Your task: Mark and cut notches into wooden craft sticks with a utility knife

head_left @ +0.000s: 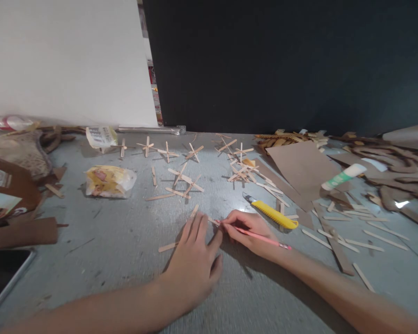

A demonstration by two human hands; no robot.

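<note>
My right hand (249, 231) grips a pink pencil (261, 237), its tip touching the end of a craft stick (212, 221). Palm down on the table, my left hand (197, 257) lies flat with its fingers stretched out over craft sticks. The end of one stick (194, 210) pokes out beyond its fingertips, and another stick (167, 247) sticks out to the left; their middles are hidden under the hand. Just beyond my right hand lies a yellow utility knife (275, 214) with its blade out.
Several crossed craft-stick pieces (194, 151) stand or lie farther back. Loose sticks (364, 245), a glue stick (343, 177) and a cardboard sheet (299, 169) are at right. At left are a plastic packet (109, 182) and a phone (5, 273). A dark panel (285, 65) closes the back.
</note>
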